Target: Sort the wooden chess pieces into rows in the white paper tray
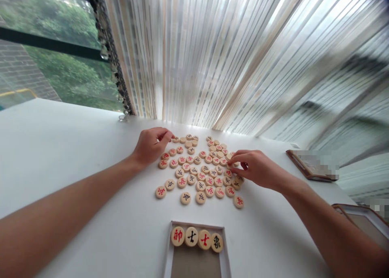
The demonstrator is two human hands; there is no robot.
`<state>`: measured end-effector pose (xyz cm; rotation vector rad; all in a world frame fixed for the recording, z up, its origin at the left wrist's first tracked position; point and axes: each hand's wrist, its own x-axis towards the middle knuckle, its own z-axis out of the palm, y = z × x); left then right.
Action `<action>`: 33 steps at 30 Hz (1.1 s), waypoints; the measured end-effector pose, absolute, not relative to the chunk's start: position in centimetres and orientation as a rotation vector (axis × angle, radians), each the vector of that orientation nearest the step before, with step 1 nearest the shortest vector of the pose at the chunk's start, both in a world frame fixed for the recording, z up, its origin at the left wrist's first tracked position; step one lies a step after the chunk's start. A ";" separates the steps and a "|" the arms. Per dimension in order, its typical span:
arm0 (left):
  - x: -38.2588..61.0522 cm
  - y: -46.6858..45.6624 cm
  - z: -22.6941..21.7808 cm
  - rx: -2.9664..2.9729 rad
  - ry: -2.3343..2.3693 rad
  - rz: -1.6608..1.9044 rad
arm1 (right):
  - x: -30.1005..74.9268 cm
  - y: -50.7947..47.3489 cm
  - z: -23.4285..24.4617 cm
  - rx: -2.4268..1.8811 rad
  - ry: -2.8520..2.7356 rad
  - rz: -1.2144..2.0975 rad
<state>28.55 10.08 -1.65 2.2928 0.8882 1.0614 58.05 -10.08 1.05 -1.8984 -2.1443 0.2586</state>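
Observation:
Several round wooden chess pieces [200, 168] with red or black characters lie spread on the white table [75, 148]. My left hand [150, 145] rests at the left edge of the spread, fingers curled, thumb and forefinger pinching a piece at the far left of the back row. My right hand [255, 168] is at the right edge, fingertips pinched on a piece near the middle right. A shallow box [194, 249] at the near edge holds a row of several pieces [197, 238] along its far wall.
A striped sheer curtain [243, 55] hangs behind the table, with a window [51, 47] at the left. A brown framed object [313, 166] lies at the right, and another tray-like frame [364, 219] lies at the near right.

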 end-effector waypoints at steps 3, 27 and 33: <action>28.5 10.2 -1.7 2.181 0.925 1.065 | 57.7 -10.1 1.3 -1.891 -2.164 0.235; 28.5 10.3 -1.8 2.191 0.947 1.046 | 58.3 -10.3 1.7 -2.013 -1.959 0.259; 28.6 10.3 -1.9 2.198 0.949 1.045 | 58.3 -10.2 1.5 -2.057 -1.965 0.270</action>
